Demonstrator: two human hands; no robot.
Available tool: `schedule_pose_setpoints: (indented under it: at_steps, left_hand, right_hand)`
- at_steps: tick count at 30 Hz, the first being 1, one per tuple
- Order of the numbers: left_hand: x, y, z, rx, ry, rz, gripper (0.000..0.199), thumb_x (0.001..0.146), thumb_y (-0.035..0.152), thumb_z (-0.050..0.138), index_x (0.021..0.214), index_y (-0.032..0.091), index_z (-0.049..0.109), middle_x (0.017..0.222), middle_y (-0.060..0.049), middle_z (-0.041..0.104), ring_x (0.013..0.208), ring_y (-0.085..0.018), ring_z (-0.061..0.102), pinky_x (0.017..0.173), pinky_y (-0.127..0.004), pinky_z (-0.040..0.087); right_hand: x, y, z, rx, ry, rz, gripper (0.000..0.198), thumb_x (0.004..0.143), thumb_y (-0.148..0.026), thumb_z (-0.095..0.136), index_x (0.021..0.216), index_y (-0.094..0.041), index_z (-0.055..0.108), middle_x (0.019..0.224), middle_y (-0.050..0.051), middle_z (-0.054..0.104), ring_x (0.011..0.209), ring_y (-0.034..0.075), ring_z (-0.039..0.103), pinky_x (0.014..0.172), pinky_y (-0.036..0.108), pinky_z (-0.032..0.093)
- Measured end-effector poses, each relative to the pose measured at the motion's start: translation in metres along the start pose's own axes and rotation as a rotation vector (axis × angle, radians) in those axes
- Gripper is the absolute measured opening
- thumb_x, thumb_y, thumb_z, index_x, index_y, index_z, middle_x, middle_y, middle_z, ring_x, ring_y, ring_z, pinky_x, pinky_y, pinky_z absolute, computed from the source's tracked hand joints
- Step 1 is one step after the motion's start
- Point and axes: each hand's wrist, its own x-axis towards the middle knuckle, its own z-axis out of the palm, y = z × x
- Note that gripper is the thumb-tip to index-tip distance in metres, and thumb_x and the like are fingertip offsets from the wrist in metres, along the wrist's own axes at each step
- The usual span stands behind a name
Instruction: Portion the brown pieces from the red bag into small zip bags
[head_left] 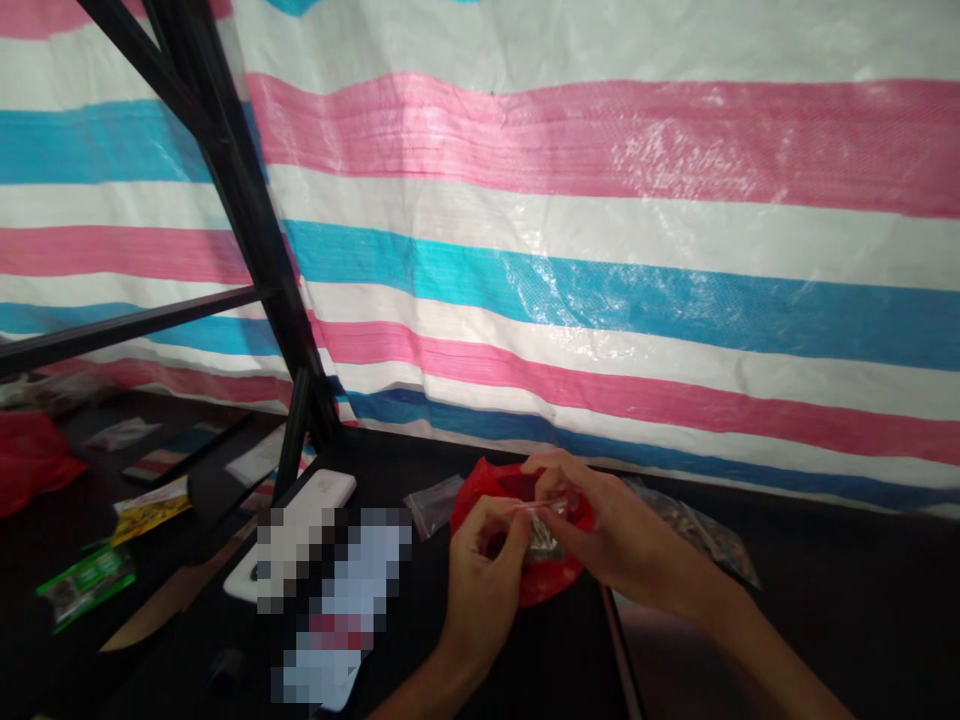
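Observation:
Both of my hands are together over a red plastic bag (551,585) on the black table. Between them is a small clear plastic bag (546,540) with something shiny or pale inside that I cannot make out. My left hand (487,565) pinches its top edge between thumb and fingers. From the other side my right hand (604,510) pinches the same edge, its fingertips close to the left ones. The red bag lies bunched beneath and behind the hands, partly hidden by them. A flat clear bag (435,505) lies just left of the red one.
Left of my hands lie a white device (334,490) and a phone-like slab (382,545), both partly pixelated. Farther left are a green packet (90,582), a yellow packet (154,510) and another red bag (34,460). A filled clear bag (709,535) lies right. A black metal frame (259,230) stands before striped sheeting (600,240).

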Motion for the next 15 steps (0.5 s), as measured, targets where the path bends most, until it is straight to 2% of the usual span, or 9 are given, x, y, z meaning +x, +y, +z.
schedule_pose_setpoints:
  at_steps: [3, 5, 8, 11, 13, 15]
  left_hand:
    - [0.002, 0.002, -0.001, 0.07, 0.004, 0.054, 0.025, 0.087, 0.04, 0.073, 0.081, 0.016, 0.072, 0.082, -0.004, 0.074, 0.076, -0.017, 0.069, 0.069, -0.025, 0.055]
    - [0.003, 0.003, -0.003, 0.135, -0.034, 0.068, 0.023, 0.089, 0.038, 0.07, 0.082, 0.016, 0.073, 0.081, -0.005, 0.075, 0.077, -0.018, 0.07, 0.071, -0.027, 0.057]
    - [-0.002, 0.0, -0.005, 0.315, -0.101, 0.2, 0.021, 0.097, 0.031, 0.058, 0.096, 0.018, 0.075, 0.093, -0.007, 0.077, 0.087, -0.02, 0.072, 0.079, -0.031, 0.058]
    - [-0.01, -0.005, -0.008, 0.538, -0.076, 0.443, 0.029, 0.101, 0.02, 0.045, 0.114, 0.022, 0.071, 0.112, -0.008, 0.075, 0.106, -0.021, 0.069, 0.094, -0.036, 0.055]
    - [-0.015, -0.007, -0.009, 0.653, -0.049, 0.542, 0.03, 0.1, 0.015, 0.044, 0.114, 0.024, 0.069, 0.112, -0.007, 0.073, 0.108, -0.021, 0.066, 0.096, -0.037, 0.053]
    - [-0.015, -0.008, -0.009, 0.731, -0.017, 0.592, 0.028, 0.098, 0.013, 0.045, 0.109, 0.025, 0.068, 0.108, -0.006, 0.072, 0.106, -0.021, 0.065, 0.094, -0.037, 0.053]
  right_hand:
    - [0.001, 0.001, 0.002, -0.014, 0.011, -0.009, 0.026, 0.092, -0.02, 0.057, 0.117, -0.026, 0.061, 0.11, 0.004, 0.073, 0.092, 0.018, 0.068, 0.084, 0.033, 0.052]
    - [0.002, 0.002, -0.002, -0.002, 0.008, -0.007, 0.028, 0.092, -0.022, 0.057, 0.12, -0.026, 0.061, 0.102, 0.003, 0.074, 0.084, 0.018, 0.068, 0.08, 0.031, 0.052]
    - [0.001, 0.004, -0.02, -0.033, 0.024, 0.006, 0.022, 0.091, -0.024, 0.058, 0.112, -0.025, 0.065, 0.087, 0.001, 0.074, 0.075, 0.018, 0.067, 0.074, 0.03, 0.052]
    - [-0.003, 0.01, -0.049, -0.227, 0.254, 0.054, 0.025, 0.09, -0.022, 0.053, 0.111, -0.025, 0.066, 0.086, 0.004, 0.074, 0.077, 0.02, 0.067, 0.073, 0.032, 0.051]
    - [-0.005, 0.016, -0.068, -0.373, 0.439, 0.103, 0.028, 0.089, -0.024, 0.051, 0.113, -0.025, 0.066, 0.09, 0.007, 0.074, 0.079, 0.023, 0.067, 0.073, 0.034, 0.05]
    - [-0.007, 0.026, -0.082, -0.447, 0.507, 0.154, 0.026, 0.089, -0.028, 0.053, 0.112, -0.024, 0.065, 0.091, 0.008, 0.074, 0.077, 0.024, 0.066, 0.073, 0.036, 0.049]
